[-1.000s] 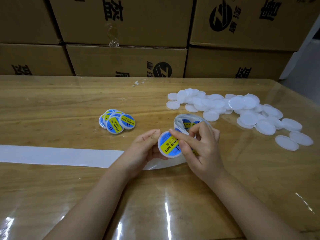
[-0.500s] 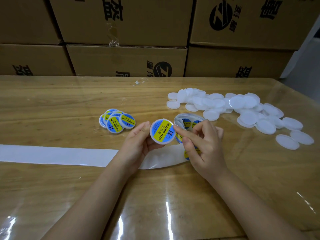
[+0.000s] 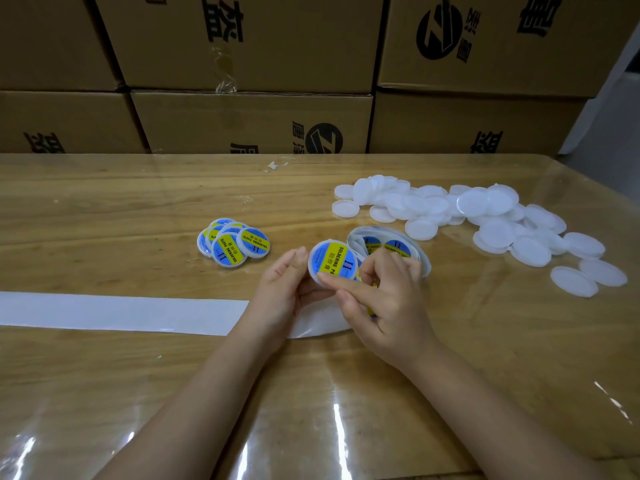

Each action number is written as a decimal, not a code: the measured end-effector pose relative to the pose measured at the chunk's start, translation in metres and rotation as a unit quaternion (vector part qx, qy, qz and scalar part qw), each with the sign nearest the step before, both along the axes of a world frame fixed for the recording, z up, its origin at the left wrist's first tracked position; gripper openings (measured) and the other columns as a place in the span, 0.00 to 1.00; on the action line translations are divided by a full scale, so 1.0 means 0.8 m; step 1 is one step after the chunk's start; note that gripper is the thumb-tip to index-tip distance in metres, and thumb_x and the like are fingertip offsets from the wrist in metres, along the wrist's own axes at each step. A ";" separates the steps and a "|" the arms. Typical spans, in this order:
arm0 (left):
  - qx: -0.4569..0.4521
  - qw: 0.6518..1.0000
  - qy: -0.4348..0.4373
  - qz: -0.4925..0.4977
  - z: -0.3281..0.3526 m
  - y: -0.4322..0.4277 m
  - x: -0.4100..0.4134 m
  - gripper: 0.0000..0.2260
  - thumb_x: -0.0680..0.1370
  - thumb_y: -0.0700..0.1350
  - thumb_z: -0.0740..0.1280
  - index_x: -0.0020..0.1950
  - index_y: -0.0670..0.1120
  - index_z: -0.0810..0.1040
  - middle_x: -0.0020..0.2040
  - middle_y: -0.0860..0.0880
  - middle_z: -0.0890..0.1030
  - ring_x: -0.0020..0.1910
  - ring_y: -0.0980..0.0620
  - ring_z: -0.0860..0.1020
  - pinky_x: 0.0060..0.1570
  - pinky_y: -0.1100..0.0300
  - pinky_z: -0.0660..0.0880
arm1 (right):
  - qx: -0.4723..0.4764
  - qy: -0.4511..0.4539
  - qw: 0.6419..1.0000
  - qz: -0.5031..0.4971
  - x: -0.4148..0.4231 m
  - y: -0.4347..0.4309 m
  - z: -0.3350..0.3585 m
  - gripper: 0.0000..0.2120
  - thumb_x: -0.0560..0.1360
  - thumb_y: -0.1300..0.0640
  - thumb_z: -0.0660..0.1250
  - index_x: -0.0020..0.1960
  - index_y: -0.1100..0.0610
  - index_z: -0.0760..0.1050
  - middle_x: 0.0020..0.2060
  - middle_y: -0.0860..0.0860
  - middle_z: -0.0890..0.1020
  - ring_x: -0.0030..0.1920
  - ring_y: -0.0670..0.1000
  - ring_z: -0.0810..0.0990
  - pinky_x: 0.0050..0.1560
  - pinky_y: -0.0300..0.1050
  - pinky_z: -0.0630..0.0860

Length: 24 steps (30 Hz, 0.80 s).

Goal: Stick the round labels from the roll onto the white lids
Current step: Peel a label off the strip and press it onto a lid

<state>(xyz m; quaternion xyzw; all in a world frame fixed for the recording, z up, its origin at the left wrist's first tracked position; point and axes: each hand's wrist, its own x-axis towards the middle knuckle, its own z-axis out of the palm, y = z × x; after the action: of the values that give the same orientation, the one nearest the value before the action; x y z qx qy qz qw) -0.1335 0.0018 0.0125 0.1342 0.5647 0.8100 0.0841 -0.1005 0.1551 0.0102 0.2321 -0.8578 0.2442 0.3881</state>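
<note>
Left hand (image 3: 281,289) holds labelled lid (image 3: 331,259); right hand (image 3: 388,303), gripping roll (image 3: 398,241), touches rim

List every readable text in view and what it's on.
"SOLDERING PA" (rest covered), "II", "助焊膏": held lid.
"SOLDERING PASTE", "II": labelled lids pile.
"PASTE", "SOLDERIN": label roll.
Cardboard boxes: large upside-down Chinese characters, not reliably readable.

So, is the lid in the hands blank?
No, the lid in the left hand carries a blue and yellow label, while the right hand holds the roll strip.
</note>
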 end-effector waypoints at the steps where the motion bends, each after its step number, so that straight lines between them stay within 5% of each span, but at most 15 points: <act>1: -0.003 1.000 -0.003 -0.006 -0.001 0.000 0.000 0.15 0.77 0.51 0.59 0.37 0.52 0.82 0.42 0.46 0.84 0.43 0.51 0.83 0.42 0.61 0.79 | 0.003 0.000 1.000 -0.006 0.000 -0.001 0.000 0.14 0.77 0.50 0.59 0.57 0.44 0.80 0.37 0.49 0.67 0.39 0.50 0.70 0.49 0.47 0.59; 6: -0.025 0.999 -0.013 -0.023 -0.007 0.000 0.001 0.12 0.76 0.55 0.63 0.43 0.51 0.82 0.46 0.43 0.84 0.47 0.47 0.82 0.52 0.52 0.79 | -0.028 -0.004 0.997 -0.066 -0.004 0.000 0.003 0.15 0.78 0.50 0.57 0.59 0.45 0.79 0.36 0.49 0.67 0.38 0.50 0.70 0.45 0.51 0.64; 17: -0.019 0.999 -0.031 -0.016 -0.009 -0.002 0.000 0.13 0.75 0.53 0.62 0.44 0.45 0.79 0.46 0.39 0.83 0.47 0.44 0.82 0.47 0.54 0.79 | 0.014 -0.025 1.000 -0.006 0.001 -0.004 -0.001 0.15 0.78 0.49 0.57 0.60 0.44 0.78 0.37 0.49 0.67 0.39 0.51 0.70 0.46 0.51 0.63; 24: 0.016 0.999 -0.014 0.035 -0.003 -0.008 -0.010 0.13 0.75 0.52 0.60 0.46 0.45 0.80 0.41 0.46 0.85 0.41 0.52 0.83 0.40 0.62 0.79 | -0.007 0.009 1.000 -0.012 -0.001 0.005 -0.001 0.14 0.76 0.52 0.60 0.55 0.44 0.82 0.36 0.48 0.67 0.38 0.48 0.70 0.48 0.48 0.61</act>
<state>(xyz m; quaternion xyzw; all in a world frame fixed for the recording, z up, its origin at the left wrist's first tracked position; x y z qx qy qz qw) -0.1413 -0.0048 0.0103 0.1041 0.5550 0.8231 0.0615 -0.1010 0.1590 0.0097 0.2216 -0.8553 0.2437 0.3999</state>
